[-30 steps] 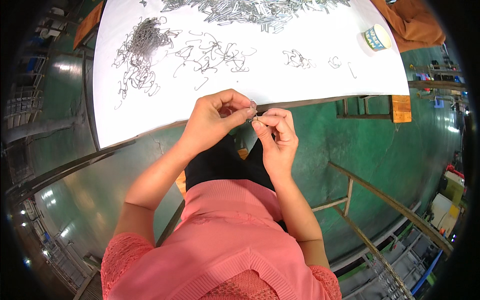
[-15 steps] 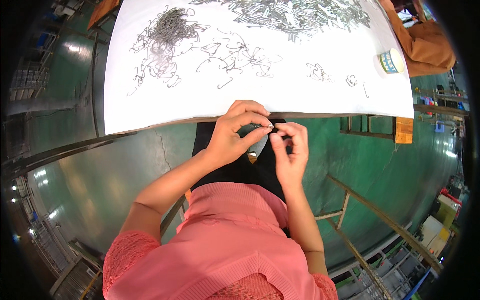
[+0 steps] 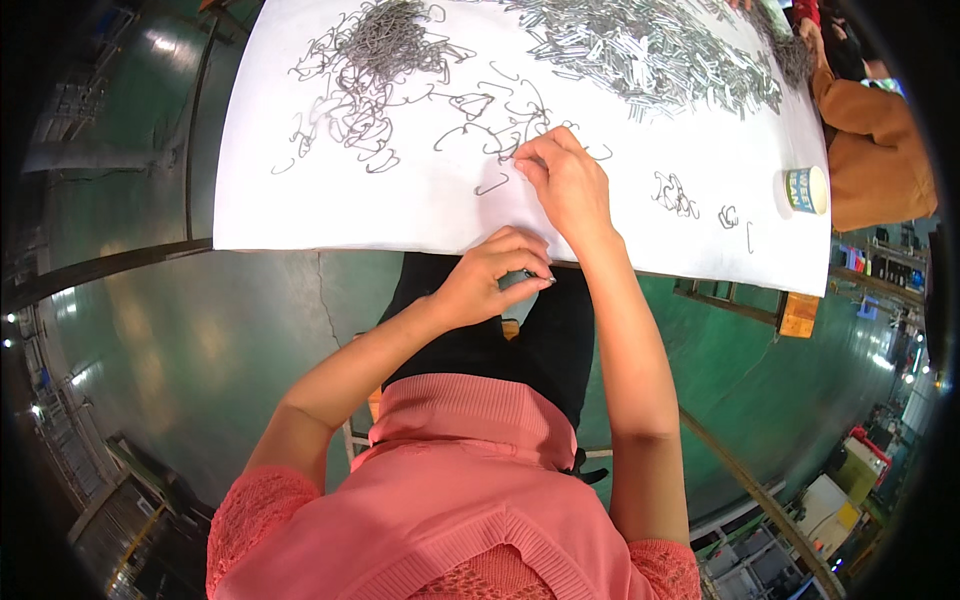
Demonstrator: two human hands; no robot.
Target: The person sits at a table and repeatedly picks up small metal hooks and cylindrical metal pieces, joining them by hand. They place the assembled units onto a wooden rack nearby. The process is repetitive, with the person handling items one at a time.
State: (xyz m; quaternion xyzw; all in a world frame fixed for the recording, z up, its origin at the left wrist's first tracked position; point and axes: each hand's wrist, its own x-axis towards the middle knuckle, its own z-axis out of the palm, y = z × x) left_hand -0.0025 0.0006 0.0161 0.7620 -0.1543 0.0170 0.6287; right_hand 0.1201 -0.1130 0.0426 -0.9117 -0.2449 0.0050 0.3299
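My left hand (image 3: 497, 272) is at the table's front edge, above my lap. Its thumb and forefinger pinch a small shiny metal piece (image 3: 550, 279), mostly hidden by the fingers. My right hand (image 3: 572, 188) reaches over the white tabletop, fingertips drawn together at the near side of some scattered bent wire hooks (image 3: 520, 122); whether a hook is between them is hidden. One single wire hook (image 3: 492, 186) lies just left of and nearer than those fingertips. Farther left is a dense, tangled heap of the same dark hooks (image 3: 385, 45).
A broad pile of straight, shiny metal strips (image 3: 650, 60) covers the far right of the white table (image 3: 330, 215). Small hook clusters (image 3: 676, 196) lie to the right, near a paper cup (image 3: 804, 190). A person in brown trousers (image 3: 880, 150) is beyond the right edge, a hand near the pile.
My right hand has left my left hand and moved up and forward onto the table, to the scattered hooks. My left hand stays pinched near the edge. The view has shifted slightly.
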